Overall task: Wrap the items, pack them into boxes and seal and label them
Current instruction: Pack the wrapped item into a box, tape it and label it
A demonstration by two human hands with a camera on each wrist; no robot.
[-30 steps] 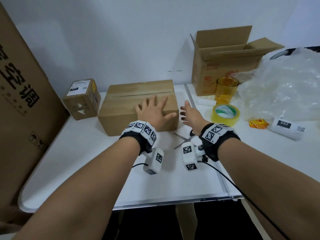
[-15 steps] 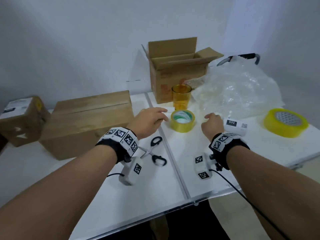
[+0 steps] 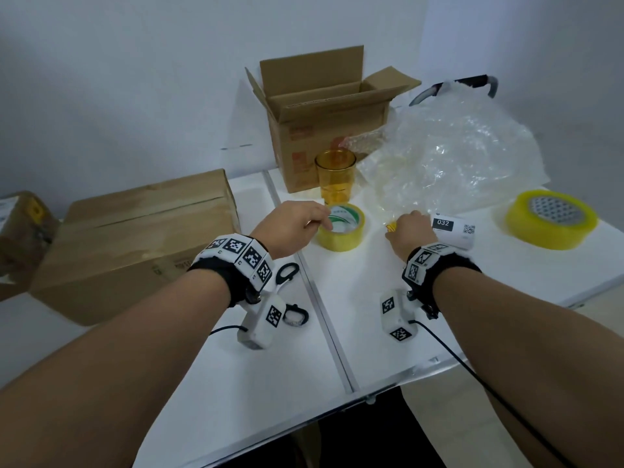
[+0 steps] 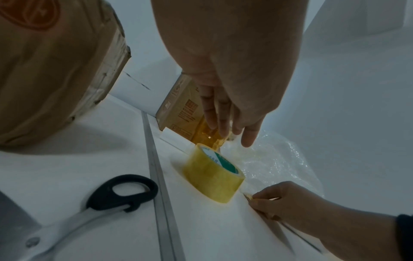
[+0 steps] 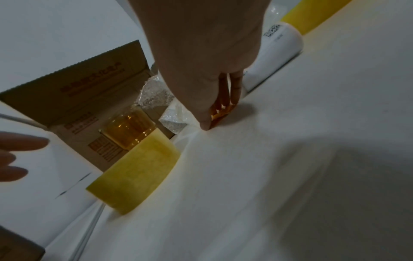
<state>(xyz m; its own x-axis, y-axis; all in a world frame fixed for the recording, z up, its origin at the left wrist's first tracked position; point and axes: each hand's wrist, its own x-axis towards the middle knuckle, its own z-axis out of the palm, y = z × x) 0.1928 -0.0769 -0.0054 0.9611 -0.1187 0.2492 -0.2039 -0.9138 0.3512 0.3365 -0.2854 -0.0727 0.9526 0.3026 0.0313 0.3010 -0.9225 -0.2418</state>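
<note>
My left hand [image 3: 315,221] hovers just over the small yellow tape roll [image 3: 341,228], with its fingers [image 4: 224,123] straight and holding nothing. The thumb and fingers of my right hand [image 3: 403,226] pinch a small yellow-orange sticker [image 5: 223,114] lying on the table at the edge of the bubble wrap [image 3: 456,157]. An amber glass cup [image 3: 335,177] stands behind the tape roll, in front of the open cardboard box [image 3: 324,106]. A white label roll marked 032 [image 3: 452,229] lies just right of my right hand.
A closed cardboard box [image 3: 141,238] sits at the left, with a smaller labelled box [image 3: 20,228] beyond it. Black-handled scissors [image 3: 287,275] lie under my left wrist. A larger yellow tape roll [image 3: 550,219] sits at the far right near the table edge.
The view swung right. My left hand left the closed box's top and came over the small tape roll. My right hand moved right and pinched the yellow sticker.
</note>
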